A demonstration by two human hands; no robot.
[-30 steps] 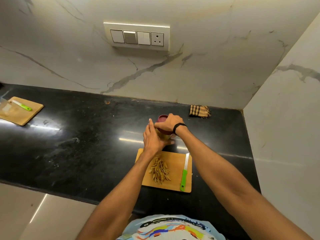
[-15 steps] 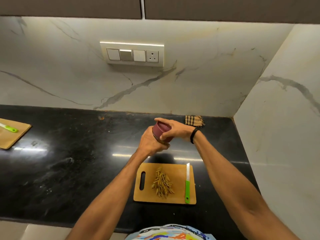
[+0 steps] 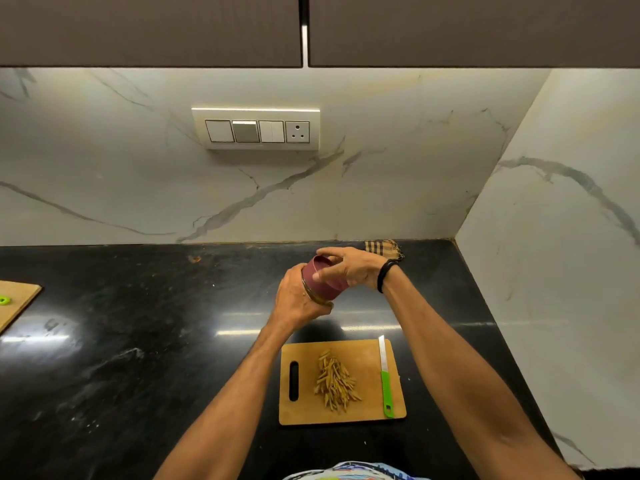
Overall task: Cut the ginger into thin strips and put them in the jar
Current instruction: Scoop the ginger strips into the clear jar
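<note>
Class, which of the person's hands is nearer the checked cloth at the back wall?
Right. The right hand, gripping the jar lid, is just left of the cloth; the left hand holds the jar farther left and nearer the person.

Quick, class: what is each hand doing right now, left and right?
Left hand: fingers curled round the jar, holding it.
Right hand: fingers gripping the jar's maroon lid.
</note>
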